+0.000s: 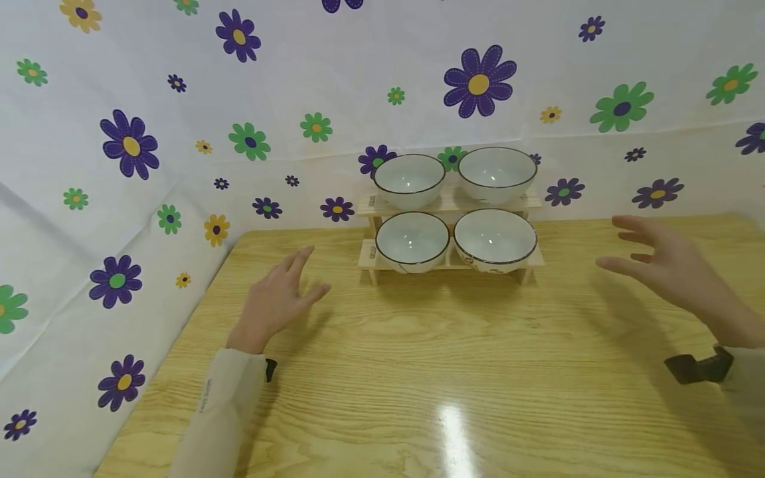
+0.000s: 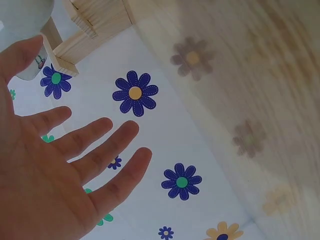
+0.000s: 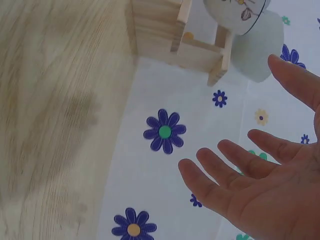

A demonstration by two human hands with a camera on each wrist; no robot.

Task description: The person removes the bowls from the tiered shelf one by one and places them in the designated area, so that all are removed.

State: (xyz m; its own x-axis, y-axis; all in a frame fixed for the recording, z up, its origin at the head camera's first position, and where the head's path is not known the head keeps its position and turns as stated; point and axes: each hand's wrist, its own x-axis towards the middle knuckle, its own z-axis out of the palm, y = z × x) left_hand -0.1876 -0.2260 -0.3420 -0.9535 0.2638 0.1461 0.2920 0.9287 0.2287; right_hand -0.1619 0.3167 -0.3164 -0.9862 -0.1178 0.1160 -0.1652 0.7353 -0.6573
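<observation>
Two white bowls with dark rims, an upper left bowl (image 1: 409,180) and an upper right bowl (image 1: 498,174), stand on the top tier of a small wooden rack (image 1: 369,255). On its lower tier sit a lower left bowl (image 1: 412,242) and a lower right bowl (image 1: 495,240). My left hand (image 1: 276,297) hovers over the table left of the rack, fingers spread, holding nothing. To the right of the rack, my right hand (image 1: 669,262) is raised above the table with its fingers apart and nothing in it. Both palms show bare in the wrist views.
The wooden table (image 1: 382,372) meets a white cloth (image 1: 335,66) printed with purple, green and yellow flowers at the back and along the left side. The rack stands at the table's back edge, close to the cloth. Dark bands circle both wrists.
</observation>
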